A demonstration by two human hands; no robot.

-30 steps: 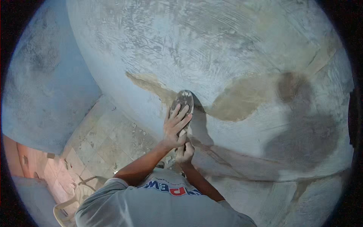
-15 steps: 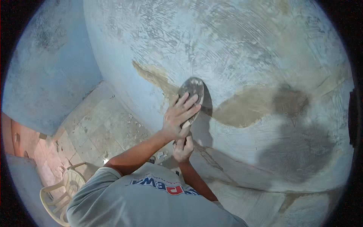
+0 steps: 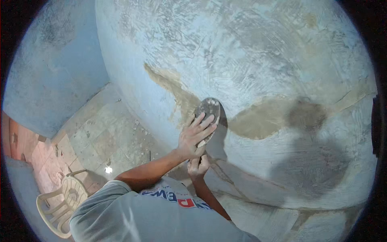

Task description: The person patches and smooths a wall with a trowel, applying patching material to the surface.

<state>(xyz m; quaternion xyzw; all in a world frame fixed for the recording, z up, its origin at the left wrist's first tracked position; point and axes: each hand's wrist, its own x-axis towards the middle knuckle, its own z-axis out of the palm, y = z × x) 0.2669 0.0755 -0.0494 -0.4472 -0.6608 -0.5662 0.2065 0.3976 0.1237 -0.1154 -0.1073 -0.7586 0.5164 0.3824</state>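
Note:
A grey-smeared oval plastering trowel (image 3: pixel 210 107) leans against the curved, pale blue-grey wall (image 3: pixel 258 60). On its blade lies my left hand (image 3: pixel 195 137), with the fingers spread flat. Just below, my right hand (image 3: pixel 198 167) is closed around the trowel's handle, which is mostly hidden by the fingers. Bare brown patches (image 3: pixel 258 121) break the wall coating on both sides of the blade. The blade's left edge meets the end of the left brown patch (image 3: pixel 171 84).
A cream plastic chair (image 3: pixel 66 201) stands low at the left on a dusty tiled floor (image 3: pixel 100 133) with scattered debris. A bluish wall surface (image 3: pixel 68 68) rises at the far left. Below the trowel runs a ledge with a cracked seam (image 3: pixel 229 179).
Both hands and the trowel have slid down the wall toward me. More of the left brown patch shows above the blade. My left hand still lies spread on it.

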